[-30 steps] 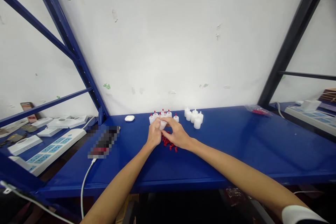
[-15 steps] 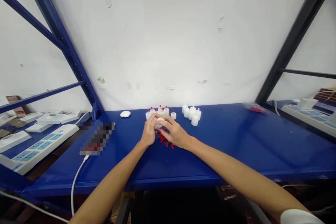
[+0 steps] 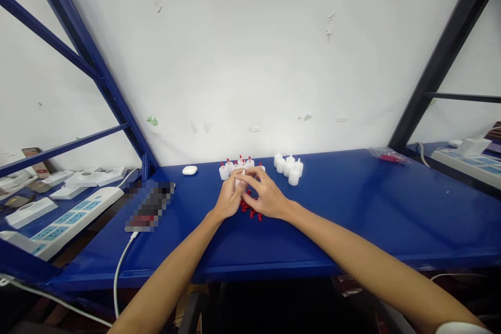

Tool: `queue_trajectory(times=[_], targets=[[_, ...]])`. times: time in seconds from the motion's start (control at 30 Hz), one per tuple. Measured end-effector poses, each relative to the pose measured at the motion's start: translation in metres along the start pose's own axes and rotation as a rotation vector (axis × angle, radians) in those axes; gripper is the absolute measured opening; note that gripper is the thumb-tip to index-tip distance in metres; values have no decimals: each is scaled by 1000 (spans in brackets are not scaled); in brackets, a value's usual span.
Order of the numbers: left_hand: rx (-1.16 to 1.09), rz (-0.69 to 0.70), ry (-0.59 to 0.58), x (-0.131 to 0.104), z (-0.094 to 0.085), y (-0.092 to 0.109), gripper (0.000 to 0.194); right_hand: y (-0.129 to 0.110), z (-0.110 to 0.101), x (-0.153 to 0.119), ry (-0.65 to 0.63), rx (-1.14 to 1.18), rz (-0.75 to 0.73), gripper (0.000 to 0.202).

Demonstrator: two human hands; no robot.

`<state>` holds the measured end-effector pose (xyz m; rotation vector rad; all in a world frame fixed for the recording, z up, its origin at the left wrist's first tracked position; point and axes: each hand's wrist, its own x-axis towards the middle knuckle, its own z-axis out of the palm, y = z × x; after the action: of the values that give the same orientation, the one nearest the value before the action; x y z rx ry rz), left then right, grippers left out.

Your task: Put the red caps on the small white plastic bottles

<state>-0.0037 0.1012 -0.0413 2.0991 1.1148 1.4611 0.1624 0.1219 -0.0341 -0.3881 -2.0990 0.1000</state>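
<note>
My left hand [image 3: 228, 199] is closed around a small white plastic bottle [image 3: 238, 181], mostly covered by fingers. From the other side, my right hand [image 3: 270, 197] curls its fingers over the bottle's top; whether a cap is between them is hidden. Below the hands lies a loose pile of small red caps [image 3: 252, 209], partly hidden by my right hand. Just behind stand several white bottles with red caps [image 3: 224, 171]. To their right is a group of white bottles without red caps [image 3: 293, 176], their narrow tips pointing up.
The blue table [image 3: 352, 209] bears a white earbud case [image 3: 190, 170], a phone-like device [image 3: 151, 209] with a white cable, and a plastic bag with red pieces [image 3: 389, 155]. A power strip [image 3: 78, 219] lies at left. Blue posts and a white wall bound the back.
The bottle between my hands has turned more upright, and my right fingers have shifted onto its top. The whole view has moved slightly.
</note>
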Motion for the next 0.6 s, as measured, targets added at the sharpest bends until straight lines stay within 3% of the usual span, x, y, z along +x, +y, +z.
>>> queue_trajectory(times=[0.13, 0.23, 0.4, 0.6], targets=[[-44, -23, 10, 0, -5, -10, 54, -1, -10, 1, -36, 21, -42, 67], [-47, -115, 44, 3, -14, -20, 52, 8, -16, 1, -58, -7, 86, 54], [-35, -250, 46, 10, -29, -32, 53, 40, -30, -5, -508, -122, 186, 35], [5, -326, 13, 12, -33, -39, 52, 50, -32, -8, -648, -126, 219, 36]])
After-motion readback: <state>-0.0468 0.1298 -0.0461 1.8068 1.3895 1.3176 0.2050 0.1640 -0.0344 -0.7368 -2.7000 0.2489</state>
